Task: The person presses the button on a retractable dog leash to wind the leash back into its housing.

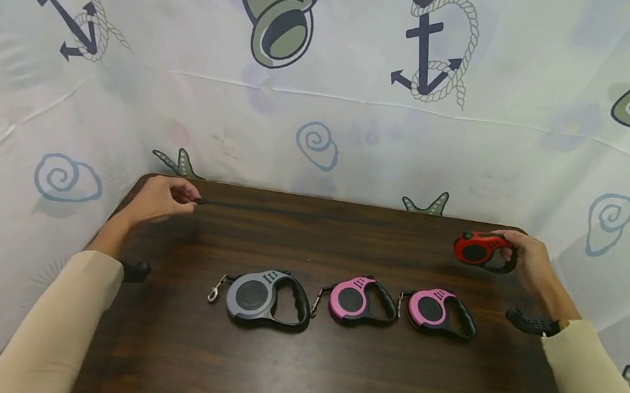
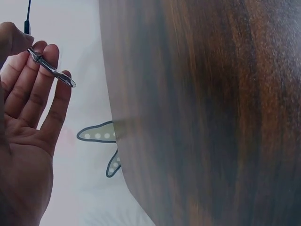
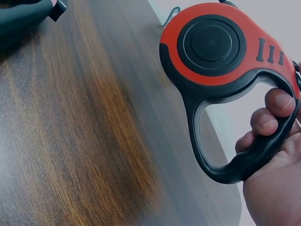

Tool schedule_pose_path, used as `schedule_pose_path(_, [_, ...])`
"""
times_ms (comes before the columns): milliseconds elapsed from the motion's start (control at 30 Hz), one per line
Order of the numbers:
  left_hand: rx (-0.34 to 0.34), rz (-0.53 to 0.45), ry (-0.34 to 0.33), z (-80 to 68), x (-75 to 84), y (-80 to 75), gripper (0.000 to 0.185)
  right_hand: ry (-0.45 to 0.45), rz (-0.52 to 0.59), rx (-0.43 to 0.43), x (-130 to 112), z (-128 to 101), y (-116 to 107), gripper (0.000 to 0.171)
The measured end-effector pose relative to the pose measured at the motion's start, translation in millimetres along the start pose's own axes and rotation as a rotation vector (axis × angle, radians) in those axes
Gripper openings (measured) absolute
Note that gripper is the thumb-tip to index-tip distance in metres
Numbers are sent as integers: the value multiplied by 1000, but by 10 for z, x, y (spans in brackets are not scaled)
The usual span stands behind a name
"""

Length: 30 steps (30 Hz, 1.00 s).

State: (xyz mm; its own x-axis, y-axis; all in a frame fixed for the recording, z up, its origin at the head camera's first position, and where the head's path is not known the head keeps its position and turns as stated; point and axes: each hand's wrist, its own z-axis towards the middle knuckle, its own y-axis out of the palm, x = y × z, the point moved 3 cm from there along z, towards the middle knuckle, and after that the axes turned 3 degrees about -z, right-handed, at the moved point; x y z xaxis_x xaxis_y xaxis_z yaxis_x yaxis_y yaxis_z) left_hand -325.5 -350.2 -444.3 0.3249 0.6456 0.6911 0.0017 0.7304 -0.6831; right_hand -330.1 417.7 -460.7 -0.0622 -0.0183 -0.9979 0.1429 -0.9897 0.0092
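While our right hand (image 1: 526,258) grips the red-and-black plastic retractable leash (image 1: 481,250) by its handle, our left hand (image 1: 159,197) pinches its metal clip (image 2: 51,69), keeping the black cord (image 1: 318,218) taut between them

On the dark wooden table (image 1: 325,374), three retractable leashes lie in a row: the grey retractable leash (image 1: 266,296) at nine o'clock, the first pink retractable leash (image 1: 362,300) centred, the second pink retractable leash (image 1: 441,312) at three o'clock. Behind them, the red retractable leash (image 1: 481,250) sits at two o'clock, its black cord (image 1: 324,219) running toward ten o'clock.

Staged tabletop (image 1: 323,388), nautical backdrop (image 1: 331,90)
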Motion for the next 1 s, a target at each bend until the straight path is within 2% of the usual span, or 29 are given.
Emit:
schedule_pose_path(233, [1,-8,22,-29,29,-65,17,54,-13,-16,5,-35,-6,33])
schedule_pose_path(367, [-5,-33,28,-59,49,-111,18,52,-15,-29,-7,-62,-11,34])
schedule_pose_path(567, [4,-48,-12,-105,67,-152,20,39,50,-61,-31,-89,-18,33])
schedule_pose_path(633, [6,-51,-14,-123,128,-162,21,34,53,-63,-41,-98,-21,32])
schedule_pose_path(767, [-2,-66,7,-178,370,-192,20,24,53,-54,-57,-110,-33,32])
schedule_pose_path(867, [-14,-79,27,-198,483,-207,18,19,69,-39,-62,-108,-36,31])
schedule_pose_path(933, [-17,-84,34,-197,497,-208,18,19,68,-34,-55,-101,-38,31])
schedule_pose_path(1000, [-15,-78,33,-175,415,-194,18,18,61,-31,-44,-92,-36,32])
